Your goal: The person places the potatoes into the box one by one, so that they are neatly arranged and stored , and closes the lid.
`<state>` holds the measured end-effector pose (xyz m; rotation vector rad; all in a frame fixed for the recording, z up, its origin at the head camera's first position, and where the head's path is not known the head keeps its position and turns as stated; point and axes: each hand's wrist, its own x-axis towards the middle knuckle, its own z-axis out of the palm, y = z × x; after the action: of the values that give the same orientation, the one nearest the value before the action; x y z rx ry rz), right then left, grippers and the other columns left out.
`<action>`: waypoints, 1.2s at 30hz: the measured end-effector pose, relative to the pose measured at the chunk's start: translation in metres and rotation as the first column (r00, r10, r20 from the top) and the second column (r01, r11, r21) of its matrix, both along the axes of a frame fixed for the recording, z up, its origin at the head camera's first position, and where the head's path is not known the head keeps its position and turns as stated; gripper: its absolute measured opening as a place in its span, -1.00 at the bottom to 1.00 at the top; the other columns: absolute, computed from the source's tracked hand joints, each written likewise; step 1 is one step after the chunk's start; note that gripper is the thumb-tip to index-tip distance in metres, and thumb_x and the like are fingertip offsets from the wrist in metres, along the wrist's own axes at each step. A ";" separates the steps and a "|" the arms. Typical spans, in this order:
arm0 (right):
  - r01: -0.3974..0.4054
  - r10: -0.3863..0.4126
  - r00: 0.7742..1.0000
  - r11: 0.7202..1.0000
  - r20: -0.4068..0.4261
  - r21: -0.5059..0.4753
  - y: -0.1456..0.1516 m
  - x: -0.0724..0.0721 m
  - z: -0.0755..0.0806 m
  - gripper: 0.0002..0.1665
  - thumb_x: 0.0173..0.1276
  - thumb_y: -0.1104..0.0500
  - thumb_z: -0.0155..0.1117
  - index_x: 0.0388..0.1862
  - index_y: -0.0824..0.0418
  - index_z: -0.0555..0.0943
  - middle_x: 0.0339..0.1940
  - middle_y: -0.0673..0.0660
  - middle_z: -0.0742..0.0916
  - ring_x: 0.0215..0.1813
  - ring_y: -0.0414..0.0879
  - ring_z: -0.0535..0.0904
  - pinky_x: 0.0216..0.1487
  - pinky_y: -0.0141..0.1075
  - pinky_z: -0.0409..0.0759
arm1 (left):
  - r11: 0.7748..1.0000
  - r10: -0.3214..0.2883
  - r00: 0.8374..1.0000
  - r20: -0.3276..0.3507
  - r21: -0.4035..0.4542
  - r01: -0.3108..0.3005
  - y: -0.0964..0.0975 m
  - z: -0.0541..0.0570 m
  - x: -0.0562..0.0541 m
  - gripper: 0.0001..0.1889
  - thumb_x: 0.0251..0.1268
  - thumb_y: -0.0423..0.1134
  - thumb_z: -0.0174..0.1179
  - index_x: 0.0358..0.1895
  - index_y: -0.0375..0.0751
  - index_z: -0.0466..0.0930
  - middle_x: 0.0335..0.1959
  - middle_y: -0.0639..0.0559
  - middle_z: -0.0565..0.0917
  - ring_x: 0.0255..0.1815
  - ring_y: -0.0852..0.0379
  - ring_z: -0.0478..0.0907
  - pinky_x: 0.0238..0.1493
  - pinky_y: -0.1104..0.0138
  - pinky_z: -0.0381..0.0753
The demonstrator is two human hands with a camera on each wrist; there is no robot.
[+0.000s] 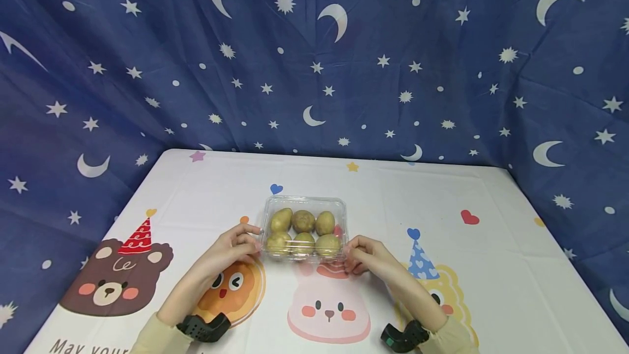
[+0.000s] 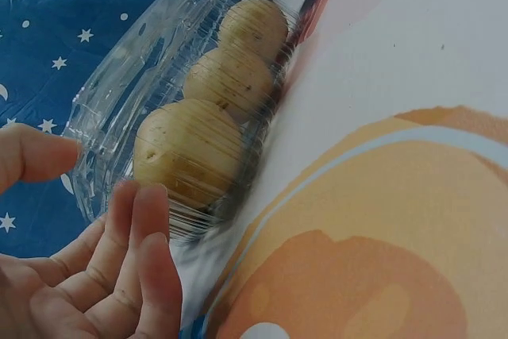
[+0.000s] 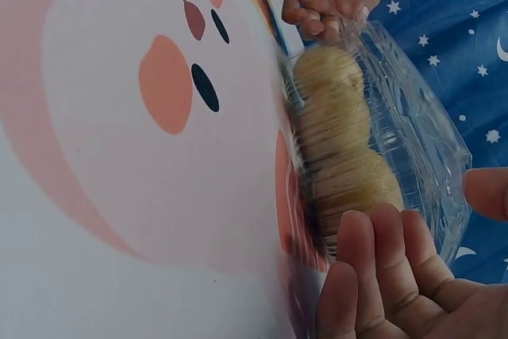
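A clear plastic clamshell box (image 1: 304, 200) sits on the table, its lid down over several potatoes (image 1: 303, 222) in two rows. At the box's left end, my left hand (image 1: 238, 245) grips the edge between thumb and bent fingers. My right hand (image 1: 367, 255) holds the opposite end near its front corner in the same manner. In the left wrist view, the thumb (image 2: 48, 156) is at the lid's rim while the fingertips lie by the lower side. The right wrist view has the fingertips (image 3: 357, 232) close against the box wall; the exact contact is partly hidden.
A white tablecloth (image 1: 417, 195) printed with cartoon animals, hearts and stars covers the table. Behind it and along both sides hangs a dark blue curtain (image 1: 275, 70) with moons and stars. Black straps (image 1: 203, 328) are worn on both wrists.
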<state>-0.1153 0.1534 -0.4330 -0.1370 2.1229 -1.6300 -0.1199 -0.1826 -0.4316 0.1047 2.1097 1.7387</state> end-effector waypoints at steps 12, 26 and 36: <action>-0.028 0.028 0.999 0.999 0.017 -0.027 0.000 0.003 -0.001 -0.64 0.34 0.08 0.12 -0.25 0.43 0.52 -0.52 -0.01 0.65 -0.39 -0.15 0.63 -0.28 -0.36 0.60 | 0.991 -0.055 0.997 0.049 0.121 0.049 0.004 -0.005 -0.001 -0.59 0.31 -0.29 0.14 0.09 -0.44 0.26 -0.41 0.10 0.69 -0.36 0.24 0.65 -0.26 0.43 0.63; -0.030 0.042 0.996 0.988 0.073 -0.151 -0.004 0.002 -0.006 -0.74 0.40 0.07 0.12 -0.40 0.21 0.55 -0.53 -0.06 0.67 -0.42 -0.22 0.61 -0.30 -0.40 0.60 | 0.967 -0.049 0.992 0.118 0.253 0.018 0.006 -0.010 0.000 -0.80 0.33 -0.33 0.09 -0.08 -0.24 0.29 -0.41 0.12 0.70 -0.39 0.32 0.64 -0.31 0.50 0.60; -0.028 0.056 0.991 0.974 0.120 -0.225 -0.004 0.001 -0.010 -0.76 0.42 0.07 0.11 -0.40 0.18 0.55 -0.55 -0.09 0.66 -0.43 -0.23 0.59 -0.29 -0.41 0.58 | 0.963 -0.061 0.992 0.113 0.267 0.029 0.006 -0.012 -0.001 -0.82 0.33 -0.34 0.08 -0.11 -0.20 0.29 -0.42 0.13 0.68 -0.39 0.31 0.64 -0.25 0.46 0.62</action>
<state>-0.1139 0.1497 -0.4430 -0.1442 1.8288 -1.7989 -0.1208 -0.1768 -0.4440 0.1190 1.7685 1.9413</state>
